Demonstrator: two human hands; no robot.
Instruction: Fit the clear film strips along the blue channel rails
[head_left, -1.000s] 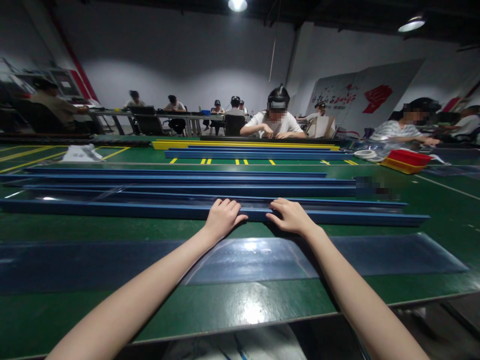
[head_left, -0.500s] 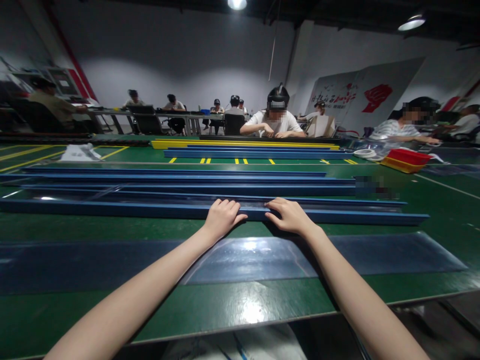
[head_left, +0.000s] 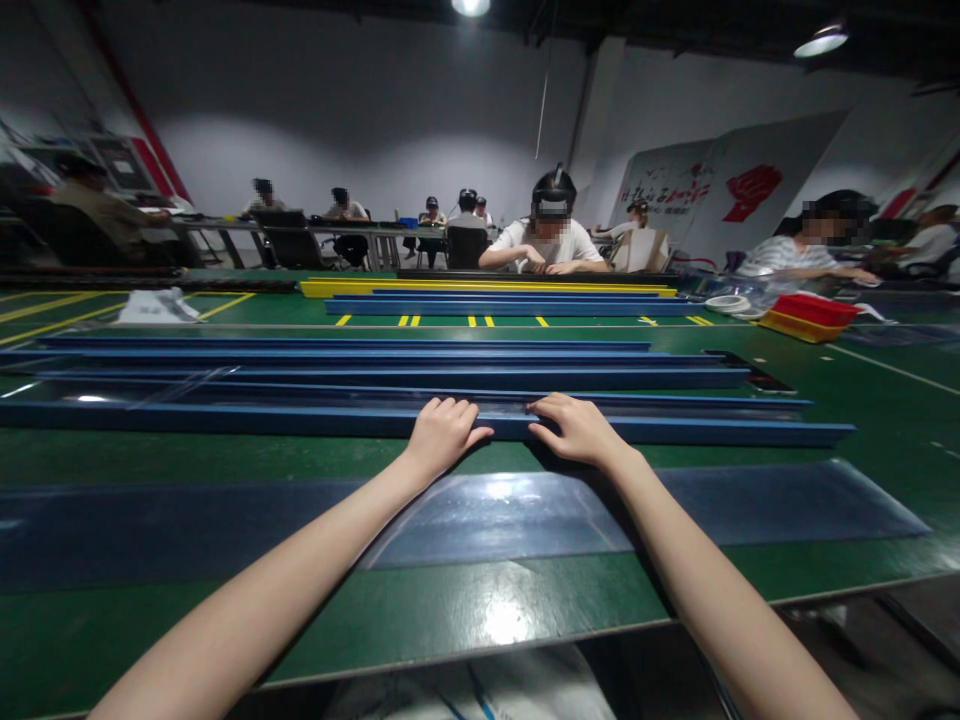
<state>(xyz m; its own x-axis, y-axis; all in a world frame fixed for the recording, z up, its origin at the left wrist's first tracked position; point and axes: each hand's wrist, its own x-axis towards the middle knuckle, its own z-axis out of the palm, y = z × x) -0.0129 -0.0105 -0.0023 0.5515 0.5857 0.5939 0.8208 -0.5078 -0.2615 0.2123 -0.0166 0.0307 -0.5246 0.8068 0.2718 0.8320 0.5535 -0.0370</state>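
Observation:
A long blue channel strip lies across the green table in front of me. My left hand is closed over its near wall, fingers over the top edge and thumb along the front. A short way to the right, my right hand grips the same wall, fingers reaching into the channel and thumb low in front. The fingertips of both hands are partly hidden inside. Clear film shows in the channel at the left. Nearer to me, under my forearms, a flat clear plastic strip rests on the tabletop.
More blue channels lie parallel behind. A dark phone-like slab sits by their right ends. Farther back are a yellow strip, a red bin and a white coil. A co-worker sits opposite.
Both hands keep the same hold on the blue channel. The whole view has shifted very slightly; nothing on the table has visibly moved.

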